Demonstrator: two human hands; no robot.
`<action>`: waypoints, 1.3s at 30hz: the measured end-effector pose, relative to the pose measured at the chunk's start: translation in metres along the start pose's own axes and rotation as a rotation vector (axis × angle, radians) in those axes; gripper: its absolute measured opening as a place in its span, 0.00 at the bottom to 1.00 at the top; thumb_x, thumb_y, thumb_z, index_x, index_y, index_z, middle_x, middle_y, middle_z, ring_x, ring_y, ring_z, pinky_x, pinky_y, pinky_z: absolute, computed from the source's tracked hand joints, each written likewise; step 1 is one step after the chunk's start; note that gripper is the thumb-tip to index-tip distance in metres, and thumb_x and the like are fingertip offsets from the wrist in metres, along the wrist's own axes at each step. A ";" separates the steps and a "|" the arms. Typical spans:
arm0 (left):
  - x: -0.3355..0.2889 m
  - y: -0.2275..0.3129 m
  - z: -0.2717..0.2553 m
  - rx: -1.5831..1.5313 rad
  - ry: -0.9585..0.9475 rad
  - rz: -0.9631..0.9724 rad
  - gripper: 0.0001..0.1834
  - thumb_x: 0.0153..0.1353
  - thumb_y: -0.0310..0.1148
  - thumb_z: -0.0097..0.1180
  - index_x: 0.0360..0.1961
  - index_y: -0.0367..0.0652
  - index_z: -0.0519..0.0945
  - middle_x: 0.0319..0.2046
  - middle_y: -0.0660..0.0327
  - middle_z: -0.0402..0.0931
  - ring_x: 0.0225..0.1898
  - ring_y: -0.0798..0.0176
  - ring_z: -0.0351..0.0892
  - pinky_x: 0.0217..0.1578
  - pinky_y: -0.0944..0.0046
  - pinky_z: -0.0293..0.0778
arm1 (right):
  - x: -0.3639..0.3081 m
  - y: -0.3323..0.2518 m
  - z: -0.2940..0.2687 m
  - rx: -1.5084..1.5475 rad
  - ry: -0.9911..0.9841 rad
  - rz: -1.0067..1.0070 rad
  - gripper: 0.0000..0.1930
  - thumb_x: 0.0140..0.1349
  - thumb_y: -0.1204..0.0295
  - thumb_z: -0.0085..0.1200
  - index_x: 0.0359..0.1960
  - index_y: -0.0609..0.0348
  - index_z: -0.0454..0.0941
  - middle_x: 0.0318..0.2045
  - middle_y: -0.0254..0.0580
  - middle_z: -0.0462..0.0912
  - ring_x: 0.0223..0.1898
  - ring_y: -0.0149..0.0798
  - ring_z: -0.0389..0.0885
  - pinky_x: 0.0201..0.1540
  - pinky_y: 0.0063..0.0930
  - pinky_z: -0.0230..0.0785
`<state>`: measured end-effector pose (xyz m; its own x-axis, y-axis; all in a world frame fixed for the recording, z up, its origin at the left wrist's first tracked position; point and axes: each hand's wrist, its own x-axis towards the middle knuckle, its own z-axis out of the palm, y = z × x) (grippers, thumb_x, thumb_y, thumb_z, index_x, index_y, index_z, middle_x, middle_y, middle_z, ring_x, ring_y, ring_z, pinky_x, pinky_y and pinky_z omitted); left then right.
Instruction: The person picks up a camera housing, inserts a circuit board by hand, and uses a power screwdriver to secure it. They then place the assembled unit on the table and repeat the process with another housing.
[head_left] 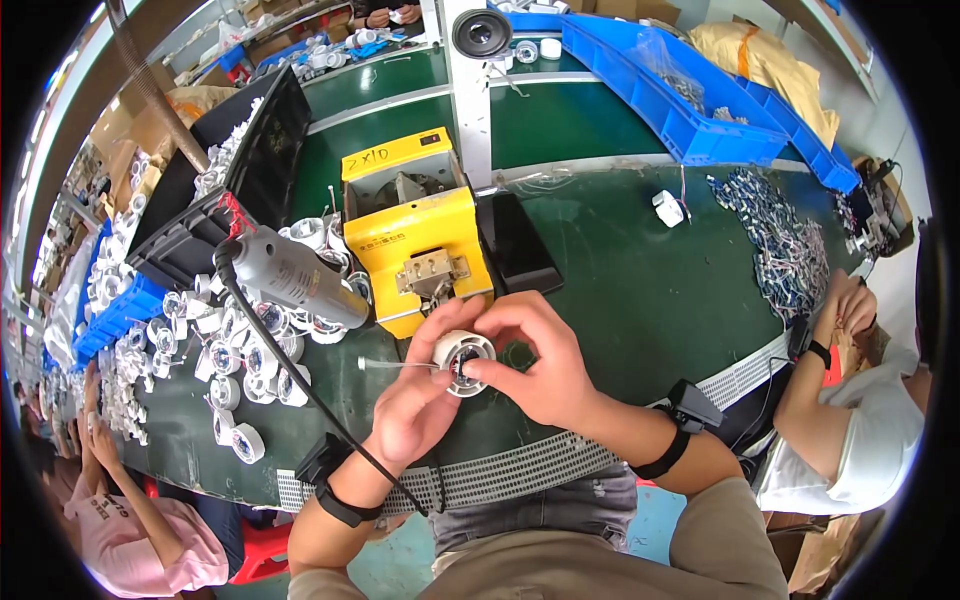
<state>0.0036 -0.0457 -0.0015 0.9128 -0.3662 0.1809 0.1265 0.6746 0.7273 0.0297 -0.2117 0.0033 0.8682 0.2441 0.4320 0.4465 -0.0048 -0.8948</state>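
Observation:
Between both hands, over the near edge of the green table, is a round white plastic housing [445,349] with a dark circuit board inside its opening. My left hand [412,405] grips it from the left and below, fingers curled round it. My right hand [535,360] holds it from the right, thumb pressed at the board in the opening. A thin white wire with a small connector [363,363] sticks out to the left. Just beyond my fingertips stands a yellow machine [415,235] with a metal block on its front.
A grey cylindrical tool [290,275] with a black cable lies left of the machine, beside a pile of white housings [240,355]. Wired boards [775,240] are heaped at right, near a single white housing [668,208]. Blue bins [660,90] stand behind. Co-workers sit on both sides.

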 end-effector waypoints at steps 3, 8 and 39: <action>0.000 0.001 0.003 0.112 0.035 0.001 0.35 0.63 0.31 0.48 0.70 0.44 0.52 0.65 0.57 0.57 0.64 0.61 0.58 0.64 0.60 0.54 | 0.001 0.007 -0.001 0.197 -0.037 0.125 0.15 0.51 0.81 0.63 0.42 0.64 0.77 0.43 0.42 0.76 0.40 0.32 0.79 0.38 0.23 0.75; 0.001 0.004 0.003 0.557 0.196 -0.130 0.31 0.62 0.21 0.53 0.66 0.39 0.60 0.50 0.62 0.71 0.48 0.71 0.70 0.50 0.69 0.71 | 0.004 0.017 -0.008 0.025 -0.079 0.015 0.11 0.53 0.80 0.61 0.40 0.63 0.79 0.39 0.41 0.80 0.37 0.31 0.80 0.35 0.23 0.76; -0.004 -0.017 -0.037 0.583 0.359 -0.257 0.21 0.67 0.39 0.46 0.55 0.36 0.68 0.44 0.57 0.76 0.39 0.66 0.79 0.32 0.70 0.78 | 0.074 0.004 0.107 -0.028 0.010 -0.365 0.41 0.51 0.76 0.58 0.65 0.63 0.49 0.51 0.62 0.71 0.48 0.62 0.73 0.50 0.43 0.65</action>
<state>0.0119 -0.0315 -0.0392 0.9658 -0.1668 -0.1987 0.2182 0.1082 0.9699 0.0727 -0.0895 0.0193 0.6525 0.2252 0.7235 0.7331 0.0539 -0.6780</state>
